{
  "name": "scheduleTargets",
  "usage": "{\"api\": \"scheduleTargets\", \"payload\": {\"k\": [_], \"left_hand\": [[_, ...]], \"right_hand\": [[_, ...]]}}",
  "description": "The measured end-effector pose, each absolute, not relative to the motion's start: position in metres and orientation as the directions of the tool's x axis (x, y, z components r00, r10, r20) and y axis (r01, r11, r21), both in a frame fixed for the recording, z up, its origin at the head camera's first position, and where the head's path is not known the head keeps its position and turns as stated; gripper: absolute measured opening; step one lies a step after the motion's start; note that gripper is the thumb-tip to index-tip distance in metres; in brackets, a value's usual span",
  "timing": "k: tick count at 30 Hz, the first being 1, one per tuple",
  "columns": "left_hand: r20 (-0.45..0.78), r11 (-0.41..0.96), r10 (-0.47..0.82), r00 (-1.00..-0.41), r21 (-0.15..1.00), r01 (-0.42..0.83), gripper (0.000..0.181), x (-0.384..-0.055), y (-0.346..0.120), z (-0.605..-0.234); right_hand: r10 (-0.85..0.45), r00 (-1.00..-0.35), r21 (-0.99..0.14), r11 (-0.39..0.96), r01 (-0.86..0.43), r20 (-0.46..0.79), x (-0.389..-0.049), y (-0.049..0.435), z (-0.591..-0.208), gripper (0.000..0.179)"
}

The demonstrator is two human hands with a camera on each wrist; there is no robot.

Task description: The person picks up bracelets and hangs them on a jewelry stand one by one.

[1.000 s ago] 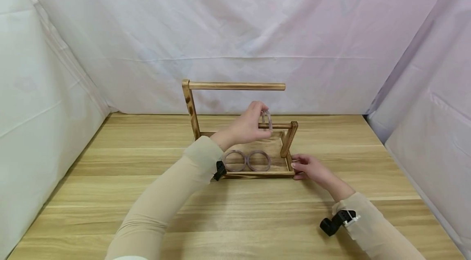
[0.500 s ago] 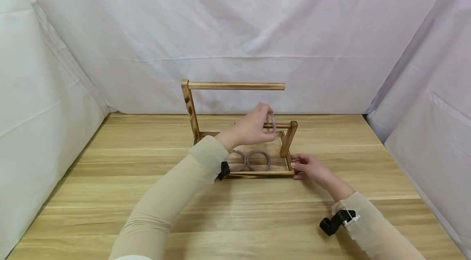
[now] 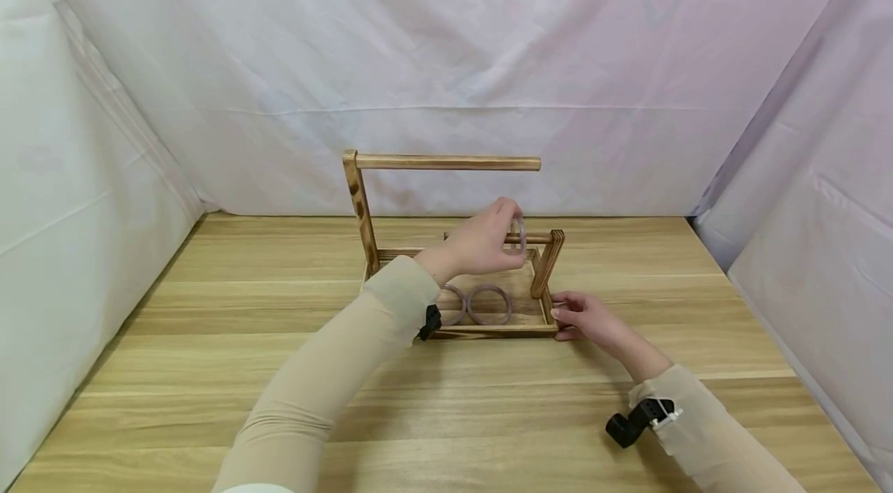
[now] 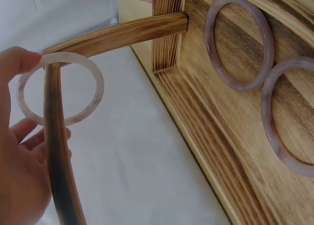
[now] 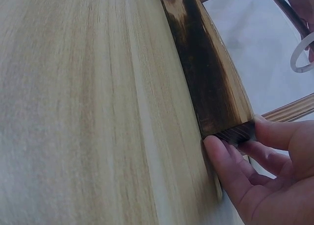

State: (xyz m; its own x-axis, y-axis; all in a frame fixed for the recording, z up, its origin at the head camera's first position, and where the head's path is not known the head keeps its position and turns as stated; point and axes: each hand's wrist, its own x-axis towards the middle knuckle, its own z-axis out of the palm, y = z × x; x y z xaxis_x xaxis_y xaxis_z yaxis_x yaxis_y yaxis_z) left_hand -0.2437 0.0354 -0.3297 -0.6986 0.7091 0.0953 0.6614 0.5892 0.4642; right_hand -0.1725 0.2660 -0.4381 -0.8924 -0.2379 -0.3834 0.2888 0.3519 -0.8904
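My left hand (image 3: 484,239) holds a pale, translucent bangle (image 4: 99,83) by its edge, thumb on top and fingers below. The bangle encircles the lower bar (image 4: 55,107) of a wooden jewelry stand, well short of the bar's post (image 3: 547,264). Two mauve bangles lie side by side in the stand's tray: one bangle (image 4: 209,34) is whole in the left wrist view, the other bangle (image 4: 265,107) is cut off by the frame edge. At the tray's front right corner, my right hand (image 3: 589,318) pinches the dark wooden rim (image 5: 203,87) between thumb and fingers.
Above the lower bar, a longer upper bar (image 3: 446,162) runs right from a tall post (image 3: 360,210) and ends free. The stand sits on a wood-grain table (image 3: 488,415). Pale cloth (image 3: 446,51) hangs behind and at both sides.
My left hand has slid a short way right along the lower bar with the bangle, toward its post. My right hand stays at the tray corner.
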Motion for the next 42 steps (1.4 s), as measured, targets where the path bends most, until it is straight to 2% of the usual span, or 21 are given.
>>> {"api": "scheduleTargets", "payload": {"k": [11, 27, 35, 42], "left_hand": [[0.069, 0.634, 0.700, -0.710, 0.398, 0.663, 0.054, -0.2431, 0.0404, -0.3295], [0.091, 0.683, 0.685, -0.722, 0.264, 0.681, 0.045, -0.2441, 0.0428, -0.3317], [0.081, 0.707, 0.669, -0.739, 0.240, 0.666, 0.050, -0.2436, 0.0431, -0.3313], [0.079, 0.749, 0.628, -0.774, 0.209, 0.629, 0.062, -0.2418, 0.0420, -0.3286]], "right_hand": [[-0.240, -0.892, -0.890, 0.351, 0.289, -0.384, -0.1701, 0.2664, -0.4357, 0.052], [-0.238, -0.892, -0.895, 0.336, 0.295, -0.383, -0.1711, 0.2659, -0.4363, 0.052], [-0.241, -0.893, -0.894, 0.344, 0.287, -0.380, -0.1720, 0.2643, -0.4366, 0.051], [-0.241, -0.893, -0.893, 0.348, 0.285, -0.379, -0.1723, 0.2628, -0.4362, 0.050]]}}
